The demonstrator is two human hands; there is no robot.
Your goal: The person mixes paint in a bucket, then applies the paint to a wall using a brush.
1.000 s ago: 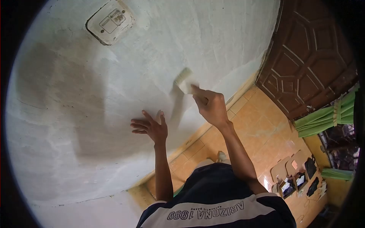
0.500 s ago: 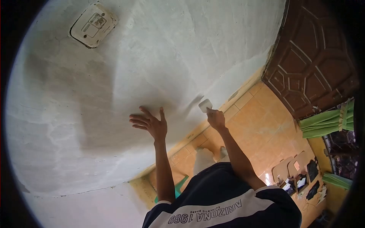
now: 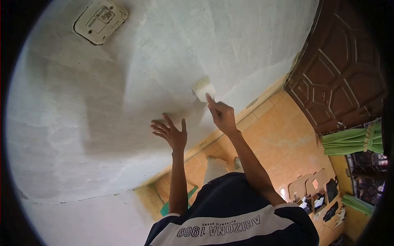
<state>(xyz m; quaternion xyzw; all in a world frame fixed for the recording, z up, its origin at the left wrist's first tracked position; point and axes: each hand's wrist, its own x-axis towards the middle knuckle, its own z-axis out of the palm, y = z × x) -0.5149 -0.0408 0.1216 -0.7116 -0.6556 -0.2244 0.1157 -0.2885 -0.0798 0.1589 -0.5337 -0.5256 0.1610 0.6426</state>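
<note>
My right hand [image 3: 223, 117] is closed round a flat paintbrush [image 3: 204, 91], its index finger stretched along the white body. The pale bristles point up and left, right at the grey-white wall [image 3: 164, 61]. Lower and to the left, my left hand [image 3: 172, 134] is open with its fingers spread, held up close to the wall's surface with nothing in it. Soft shadows of the hands and arms fall across the wall around them.
A switch plate [image 3: 100, 22] is set in the wall at upper left. To the right are a brown panelled door [image 3: 340, 65] and a green curtain [image 3: 349, 141]. Below lies orange tiled floor [image 3: 275, 139], with bags and boards [image 3: 316, 192] at lower right and something green [image 3: 165, 209] by my left arm.
My right hand has moved up and left with the paintbrush, whose bristles now show against the wall. My left hand has shifted slightly right, still spread.
</note>
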